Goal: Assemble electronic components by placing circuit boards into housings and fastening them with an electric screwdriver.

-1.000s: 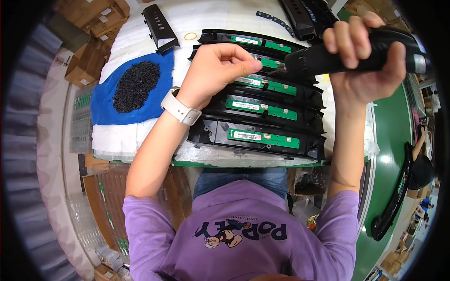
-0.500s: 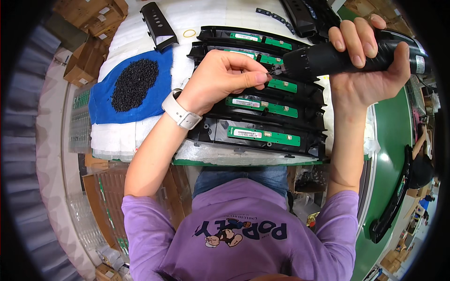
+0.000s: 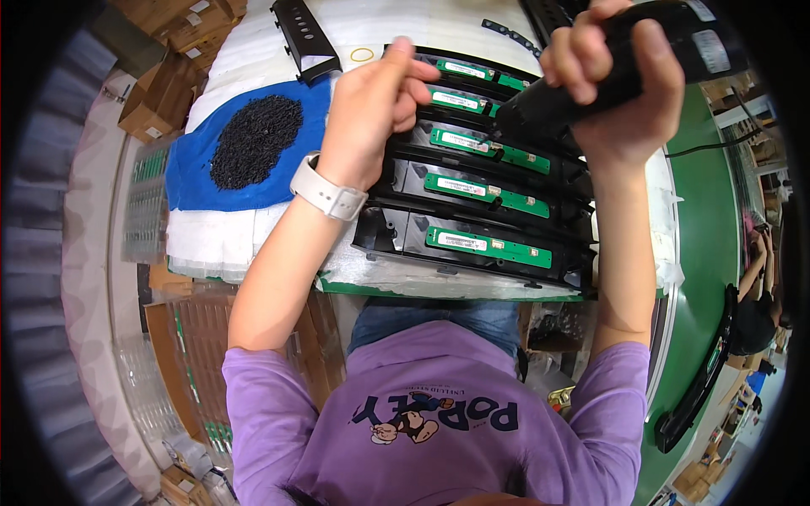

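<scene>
My right hand (image 3: 620, 101) is wrapped round a thick black electric screwdriver (image 3: 540, 111), tilted with its nose down at the left. That nose is over the middle of a row of black plastic housings (image 3: 396, 232), each carrying a narrow green circuit board (image 3: 489, 245). The nose hides part of the boards, and I cannot make out whether the bit touches a screw. At the left ends of the farther housings is my left hand (image 3: 371, 114), fingers loosely bent and apart, with nothing visible in them. A pile of small black screws (image 3: 257, 139) lies beyond my left wrist.
The screws rest on a blue cloth (image 3: 187, 181) on the white-covered table (image 3: 354, 274). A black housing (image 3: 304, 38), a yellow rubber band (image 3: 362, 55) and a black strip (image 3: 510, 35) lie at the back. Cardboard boxes (image 3: 156, 101) stand left; another person (image 3: 755, 312) is far right.
My left hand has moved left and away from the screwdriver's tip, its pinch opened. The screwdriver, still in my right hand, has moved left and tilted more steeply downward.
</scene>
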Available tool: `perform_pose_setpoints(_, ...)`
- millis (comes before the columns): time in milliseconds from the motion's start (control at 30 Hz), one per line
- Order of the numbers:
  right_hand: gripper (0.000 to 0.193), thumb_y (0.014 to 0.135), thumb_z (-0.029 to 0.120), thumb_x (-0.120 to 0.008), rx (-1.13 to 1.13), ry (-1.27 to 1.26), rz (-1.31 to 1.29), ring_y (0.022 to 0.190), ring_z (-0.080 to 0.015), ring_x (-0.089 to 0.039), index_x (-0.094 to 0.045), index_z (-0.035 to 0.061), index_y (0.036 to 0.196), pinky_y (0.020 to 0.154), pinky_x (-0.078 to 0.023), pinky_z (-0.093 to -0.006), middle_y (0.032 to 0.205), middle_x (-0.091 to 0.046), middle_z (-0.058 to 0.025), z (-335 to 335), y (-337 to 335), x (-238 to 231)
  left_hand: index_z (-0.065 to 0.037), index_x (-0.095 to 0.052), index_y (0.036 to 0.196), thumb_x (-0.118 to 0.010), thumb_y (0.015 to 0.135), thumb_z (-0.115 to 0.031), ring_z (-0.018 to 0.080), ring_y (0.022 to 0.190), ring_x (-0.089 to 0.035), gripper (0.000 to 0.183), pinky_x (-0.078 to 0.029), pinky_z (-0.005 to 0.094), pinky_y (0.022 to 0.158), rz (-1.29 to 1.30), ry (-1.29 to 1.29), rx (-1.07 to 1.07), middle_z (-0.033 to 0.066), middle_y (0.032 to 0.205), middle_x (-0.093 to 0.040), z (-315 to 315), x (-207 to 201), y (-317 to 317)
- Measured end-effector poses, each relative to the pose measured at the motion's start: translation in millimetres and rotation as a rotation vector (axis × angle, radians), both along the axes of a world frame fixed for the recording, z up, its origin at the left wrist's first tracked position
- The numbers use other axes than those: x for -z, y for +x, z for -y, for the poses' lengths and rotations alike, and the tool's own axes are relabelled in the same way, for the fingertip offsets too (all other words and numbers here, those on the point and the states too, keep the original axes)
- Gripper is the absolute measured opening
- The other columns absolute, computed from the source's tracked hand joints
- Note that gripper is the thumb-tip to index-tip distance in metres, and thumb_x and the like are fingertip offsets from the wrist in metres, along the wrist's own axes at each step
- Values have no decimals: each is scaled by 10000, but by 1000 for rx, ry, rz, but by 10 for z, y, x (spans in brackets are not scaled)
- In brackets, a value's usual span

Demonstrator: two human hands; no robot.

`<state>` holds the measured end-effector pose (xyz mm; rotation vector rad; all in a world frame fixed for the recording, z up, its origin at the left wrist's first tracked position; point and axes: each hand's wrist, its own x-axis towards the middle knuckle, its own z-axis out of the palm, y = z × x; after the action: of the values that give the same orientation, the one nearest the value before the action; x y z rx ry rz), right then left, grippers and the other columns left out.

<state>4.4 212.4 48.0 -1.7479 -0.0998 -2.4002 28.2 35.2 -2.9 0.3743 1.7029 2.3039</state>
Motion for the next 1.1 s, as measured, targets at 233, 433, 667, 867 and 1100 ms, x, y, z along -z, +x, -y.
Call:
perform_pose_setpoints(233,341,819,253,-644,1027,813,599,428,-148,-434,-477,26,1010,438,-385,-260,577,-475,-55,41,701,-46,95,-513,1057,-505,857,47,180,840,-611,205,-504,259,751,219,316,-110,175,1018,-617,54,93,-116)
perform_pose_setpoints(433,322,802,227,-658,1067,887,634,427,-148,-441,-482,10,962,422,-380,-257,571,-482,-64,75,688,-46,97,-499,1076,-474,877,67,232,946,-636,203,-526,266,854,122,249,-38,230,1132,-594,-26,-12,16)
perform_pose_setpoints(667,260,790,191,-691,1082,1094,399,404,-127,-460,-510,14,728,399,-370,-237,519,-493,-46,96,642,-109,120,-526,1080,-457,960,-67,175,941,-610,233,-503,259,822,244,562,531,190,1010,-626,77,144,-52)
perform_pose_setpoints(867,241,822,221,-628,1043,1088,307,434,-124,-427,-494,21,821,456,-374,-259,559,-460,-35,11,549,-12,147,-485,1122,-413,922,35,244,1000,-617,241,-506,302,907,211,251,49,230,1051,-618,58,51,-41)
perform_pose_setpoints(1100,261,802,202,-632,1168,1078,193,399,-110,-411,-473,4,863,417,-356,-235,514,-434,-33,82,543,-24,72,-555,1109,-520,920,-46,169,837,-648,226,-541,256,790,164,95,172,142,980,-653,68,33,-18)
